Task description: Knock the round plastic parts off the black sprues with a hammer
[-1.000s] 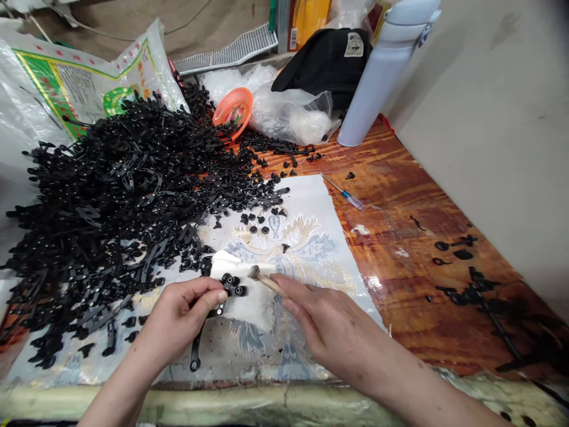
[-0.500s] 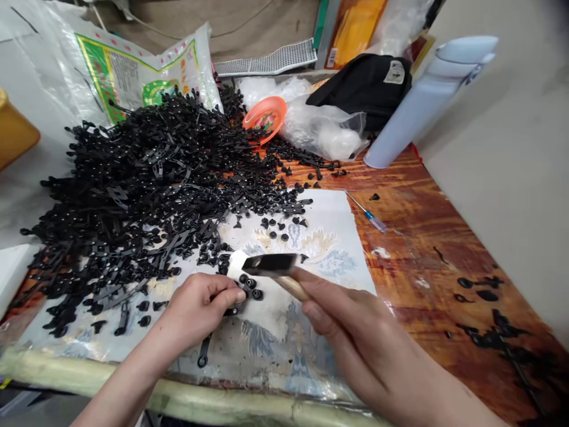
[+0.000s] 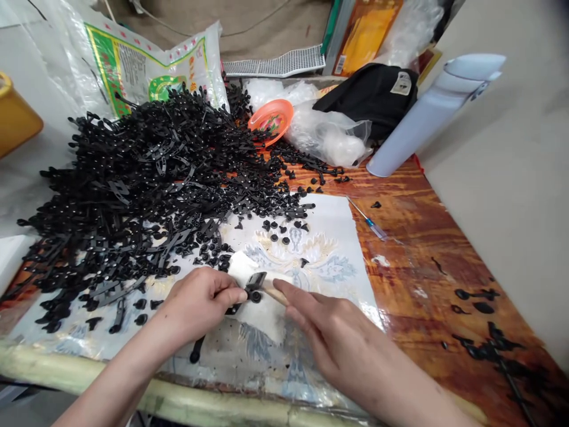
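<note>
My left hand [image 3: 200, 305] pinches a long black plastic strap [image 3: 198, 349] and holds its end flat on a white block [image 3: 260, 302]. My right hand [image 3: 331, 341] grips a small hammer [image 3: 262, 283] by its wooden handle, with the dark head down on the strap's end beside small black studs. A big heap of black plastic straps [image 3: 133, 190] lies just behind my left hand. Loose black studs [image 3: 284, 228] are scattered on the patterned white cloth [image 3: 329, 261].
At the back stand a tilted white bottle [image 3: 427, 118], an orange bowl [image 3: 271, 118], clear plastic bags [image 3: 329, 133], a black cap [image 3: 368, 95] and a printed sack [image 3: 146, 65]. A small screwdriver [image 3: 368, 220] lies on the wooden tabletop [image 3: 422, 267]. More black scraps [image 3: 484, 332] sit at right.
The hammer head was raised half a second ago and has come down onto the strap end on the white block. The view has shifted slightly; my left hand stays on the strap.
</note>
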The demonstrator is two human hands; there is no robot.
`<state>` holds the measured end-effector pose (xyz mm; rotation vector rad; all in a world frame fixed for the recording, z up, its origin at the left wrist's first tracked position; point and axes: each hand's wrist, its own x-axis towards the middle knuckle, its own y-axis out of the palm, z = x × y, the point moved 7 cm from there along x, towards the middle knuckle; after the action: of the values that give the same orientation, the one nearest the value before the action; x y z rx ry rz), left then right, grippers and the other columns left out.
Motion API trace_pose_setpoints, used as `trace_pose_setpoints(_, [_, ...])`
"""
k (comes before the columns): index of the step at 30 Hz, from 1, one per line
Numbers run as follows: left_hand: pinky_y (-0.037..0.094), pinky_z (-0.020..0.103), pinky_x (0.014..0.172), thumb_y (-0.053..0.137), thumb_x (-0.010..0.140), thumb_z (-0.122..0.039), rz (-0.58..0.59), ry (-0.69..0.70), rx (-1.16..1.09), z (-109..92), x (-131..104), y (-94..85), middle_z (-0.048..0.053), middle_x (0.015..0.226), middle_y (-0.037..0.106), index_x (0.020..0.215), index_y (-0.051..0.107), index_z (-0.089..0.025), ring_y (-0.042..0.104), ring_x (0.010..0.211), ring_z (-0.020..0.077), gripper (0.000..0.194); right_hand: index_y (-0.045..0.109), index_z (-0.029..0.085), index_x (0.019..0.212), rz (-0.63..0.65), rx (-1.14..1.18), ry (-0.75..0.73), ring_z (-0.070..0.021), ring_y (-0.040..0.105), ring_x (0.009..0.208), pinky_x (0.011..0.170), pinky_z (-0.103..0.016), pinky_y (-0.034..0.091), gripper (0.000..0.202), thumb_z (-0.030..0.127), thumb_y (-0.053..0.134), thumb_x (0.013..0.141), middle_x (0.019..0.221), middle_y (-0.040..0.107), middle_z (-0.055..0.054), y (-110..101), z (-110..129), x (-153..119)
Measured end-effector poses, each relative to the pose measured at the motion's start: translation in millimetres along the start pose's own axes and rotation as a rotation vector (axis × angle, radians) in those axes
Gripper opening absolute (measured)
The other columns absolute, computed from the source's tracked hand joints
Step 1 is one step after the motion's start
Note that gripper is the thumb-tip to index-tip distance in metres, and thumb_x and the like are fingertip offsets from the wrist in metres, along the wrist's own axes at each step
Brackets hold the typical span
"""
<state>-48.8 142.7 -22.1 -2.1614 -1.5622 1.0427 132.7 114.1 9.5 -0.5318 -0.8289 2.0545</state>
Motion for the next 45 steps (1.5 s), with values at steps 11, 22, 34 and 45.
trace_pose_setpoints(11, [0.032, 0.023, 0.050, 0.056, 0.077, -0.037, 0.013, 0.110, 0.121, -17, -9, -4.7, -0.002, 0.049, 0.059, 0.055, 0.067, -0.022, 0.051, 0.050, 0.0148, 0.029, 0.061, 0.024, 0.112, -0.056, 0.216, 0.083, -0.0161, 0.061, 0.069, 0.064, -0.029, 0.047, 0.027, 0.028, 0.042, 0.094, 0.079, 0.067, -0.002, -8, -9, 11])
trace_pose_setpoints(22, [0.043, 0.031, 0.086, 0.071, 0.067, -0.056, -0.294, 0.141, -0.382, -8, -59, -27.9, 0.003, 0.100, 0.073, 0.104, 0.069, -0.029, 0.061, 0.097, 0.0248, 0.046, 0.062, 0.016, 0.088, 0.157, 1.025, 0.451, -0.0015, 0.026, 0.035, 0.032, -0.015, 0.024, 0.042, 0.051, 0.074, 0.068, 0.053, 0.043, 0.010, 33, -11, 7])
trace_pose_setpoints(34, [0.040, 0.021, 0.043, 0.072, 0.073, -0.040, -0.199, -0.276, -1.162, 13, -80, 60.0, 0.004, 0.068, 0.071, 0.089, 0.073, -0.016, 0.054, 0.050, 0.0118, 0.029, 0.063, 0.015, 0.071, -0.063, 0.852, 0.510, -0.0077, 0.036, 0.052, 0.050, -0.021, 0.029, 0.024, 0.036, 0.074, 0.064, 0.055, 0.046, 0.006, 43, -7, -14])
trace_pose_setpoints(45, [0.045, 0.021, 0.038, 0.073, 0.070, -0.045, -0.275, -0.298, -1.154, 26, -78, 47.5, 0.000, 0.062, 0.063, 0.076, 0.072, -0.016, 0.055, 0.049, 0.0128, 0.029, 0.055, 0.018, 0.076, 0.071, 0.737, 0.581, -0.0076, 0.038, 0.053, 0.050, -0.020, 0.033, 0.020, 0.018, 0.068, 0.061, 0.058, 0.044, 0.007, 63, 4, -13])
